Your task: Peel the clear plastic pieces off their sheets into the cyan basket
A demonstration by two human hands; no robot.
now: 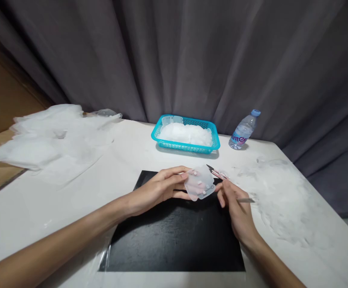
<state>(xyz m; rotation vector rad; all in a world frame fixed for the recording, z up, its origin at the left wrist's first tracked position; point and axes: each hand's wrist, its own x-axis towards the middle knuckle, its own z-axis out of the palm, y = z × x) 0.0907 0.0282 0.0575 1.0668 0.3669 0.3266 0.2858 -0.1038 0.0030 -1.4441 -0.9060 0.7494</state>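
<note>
My left hand (169, 184) is closed on the edge of a small translucent plastic part (200, 183) with rounded, lobed edges and several small round and square bumps. Pink shows through it. In my right hand (234, 206) is a slim knife-like tool (218, 173) with a dark pointed tip and a pinkish section; its flat, metal-looking rear end sticks out behind the hand. The tool's tip is close to the part's upper right edge; whether they touch I cannot tell. Both hands are above a black mat (176, 236).
A turquoise basket (186, 149) at the back holds white, translucent pieces. Right of it stands a water bottle (242, 132). Thin white sheets or bags (56, 138) lie piled on the left, and a heap of whitish scraps (290, 200) spreads on the right. Grey curtains (174, 56) hang behind the white table (125, 148).
</note>
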